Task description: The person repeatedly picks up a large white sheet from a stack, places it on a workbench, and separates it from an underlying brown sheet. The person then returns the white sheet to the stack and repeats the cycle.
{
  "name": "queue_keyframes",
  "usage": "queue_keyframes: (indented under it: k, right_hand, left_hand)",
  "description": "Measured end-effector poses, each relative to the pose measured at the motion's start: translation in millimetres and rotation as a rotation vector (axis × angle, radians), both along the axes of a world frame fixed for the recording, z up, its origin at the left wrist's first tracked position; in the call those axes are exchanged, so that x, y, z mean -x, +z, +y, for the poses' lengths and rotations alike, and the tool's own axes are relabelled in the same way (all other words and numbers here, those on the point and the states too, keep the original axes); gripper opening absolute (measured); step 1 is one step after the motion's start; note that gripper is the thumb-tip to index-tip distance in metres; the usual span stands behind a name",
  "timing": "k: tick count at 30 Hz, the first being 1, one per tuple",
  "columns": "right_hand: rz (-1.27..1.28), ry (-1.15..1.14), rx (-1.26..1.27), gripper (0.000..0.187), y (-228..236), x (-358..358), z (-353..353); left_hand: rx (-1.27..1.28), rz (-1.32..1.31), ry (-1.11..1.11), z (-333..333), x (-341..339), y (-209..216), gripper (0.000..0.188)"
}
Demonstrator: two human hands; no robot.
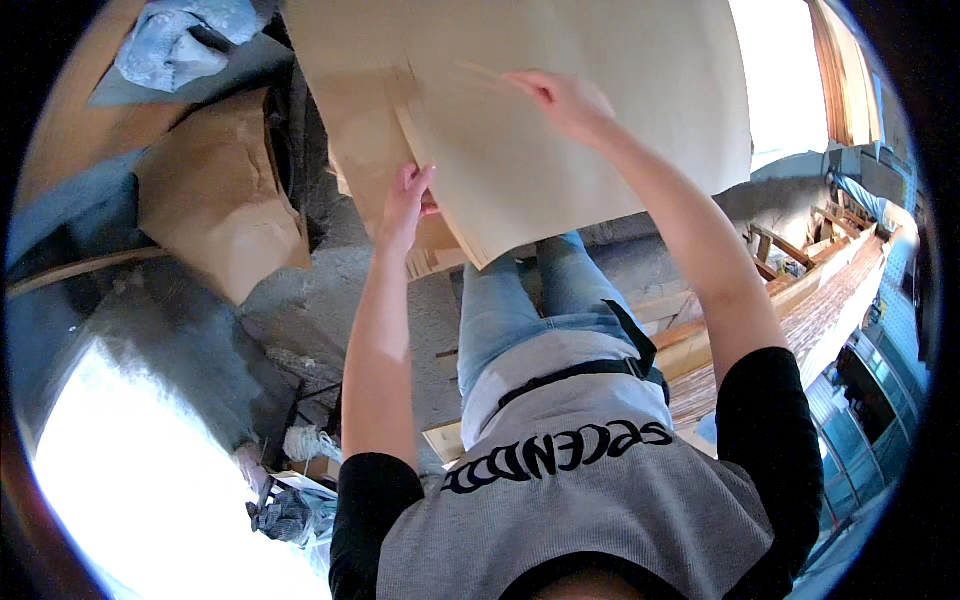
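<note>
Large brown paper sheets [590, 130] lie in a stack in front of my legs, their layered edges showing along the left side. My left hand [403, 208] is at that left edge, thumb and fingers closed on the paper there. Over the upper middle of the sheets, my right hand [568, 103] is closed with the fingertips together. A thin pale strip [482, 70] reaches left from those fingertips; it is blurred and its kind cannot be made out. More brown paper lies under my left hand, partly covered by the top sheets.
A crumpled brown paper bundle [220, 195] is on the left, with pale blue plastic [185, 45] above it. To the right lie long wooden boards [830, 290] and a timber frame. A white coiled rope [310, 443] and a dark bag [285, 517] are at the lower left.
</note>
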State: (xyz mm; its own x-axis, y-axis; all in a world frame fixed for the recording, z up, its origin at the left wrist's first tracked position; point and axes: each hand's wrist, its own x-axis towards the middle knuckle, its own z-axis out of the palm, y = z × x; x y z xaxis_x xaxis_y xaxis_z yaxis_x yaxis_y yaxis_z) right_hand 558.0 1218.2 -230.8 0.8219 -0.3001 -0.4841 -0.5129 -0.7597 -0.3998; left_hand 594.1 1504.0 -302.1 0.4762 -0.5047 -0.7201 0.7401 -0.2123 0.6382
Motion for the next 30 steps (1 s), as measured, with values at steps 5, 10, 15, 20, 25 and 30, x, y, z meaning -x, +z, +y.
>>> queue_keyframes:
  k: [5, 10, 15, 20, 25, 30]
  right_hand:
    - [-0.22, -0.228, 0.089, 0.033, 34, 97, -90]
    - [0.049, -0.464, 0.284, 0.032, 52, 210, -177]
    - [-0.012, -0.418, 0.186, 0.026, 40, 240, -212]
    - [-0.026, -0.172, 0.164, 0.025, 27, 243, -224]
    - [-0.014, -0.01, 0.219, 0.025, 14, 246, -221]
    - [0.091, 0.138, 0.226, 0.028, 8, 263, -228]
  left_hand:
    - [0.386, 0.346, 0.16, 34, 82, 21, 0.057]
    - [0.509, 0.448, 0.194, -11, 169, 18, 0.059]
    - [-0.001, 0.459, 0.516, -128, 203, -11, 0.031]
    - [0.016, 0.123, 0.724, -147, 232, -13, 0.021]
    - [-0.045, 0.265, 0.746, -131, 251, -8, 0.029]
    - [0.172, 0.379, 0.731, -134, 255, -13, 0.027]
